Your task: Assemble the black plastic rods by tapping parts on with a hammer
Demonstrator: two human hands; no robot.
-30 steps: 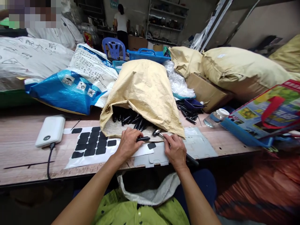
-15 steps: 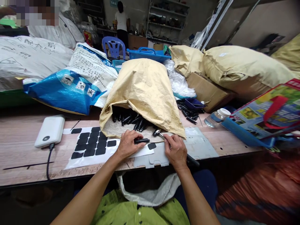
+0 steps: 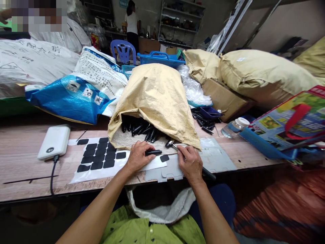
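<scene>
My left hand [image 3: 139, 156] is closed on a short black tube [image 3: 153, 152], which points right above a white sheet. In my right hand [image 3: 190, 162] is a small hammer [image 3: 169, 144]; its dark head rests near the mouth of the tan sack and its black grip sticks out below my palm. More black tubes [image 3: 149, 132] lie inside the open tan sack [image 3: 157, 91]. Black rounded squares [image 3: 100, 152] cover the white sheet left of my left hand, and one dark square [image 3: 164, 158] lies between my hands.
A white power bank [image 3: 54, 142] with a black cable sits at the left. A clear jar [image 3: 235, 127] and a blue tray [image 3: 269, 145] stand at the right. Blue-white packaging [image 3: 76, 88] lies left of the sack. A person [image 3: 132, 23] stands far behind.
</scene>
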